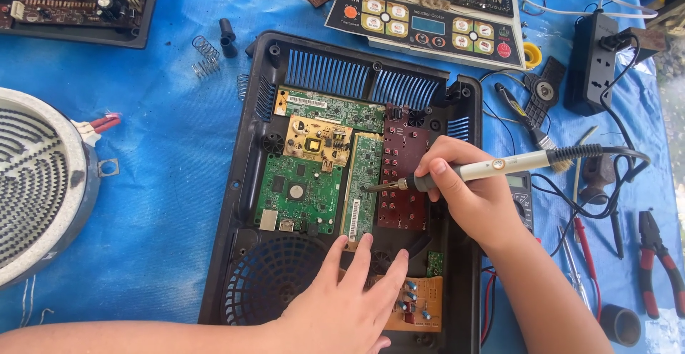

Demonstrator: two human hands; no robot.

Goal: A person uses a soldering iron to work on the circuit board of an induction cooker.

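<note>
A black plastic appliance base (242, 183) lies on a blue sheet and holds several circuit boards. My right hand (471, 190) grips a soldering iron (499, 165) like a pen. Its tip touches a narrow green circuit board (364, 175) near the middle. Beside that board sit a dark red button board (403, 154), a square green board (300, 193) and a yellow board (317, 140). My left hand (349, 297) rests flat at the base's near end, fingers spread, fingertips by the narrow board's lower end, partly covering an orange board (424, 304).
A round coil disc (36, 183) lies at the left. A control panel (428, 22) and a black power strip (592, 61) sit at the back. Red-handled pliers (660, 261), screwdrivers (581, 254), a tape roll (619, 324), springs (205, 54) and another board tray (78, 4) surround the base.
</note>
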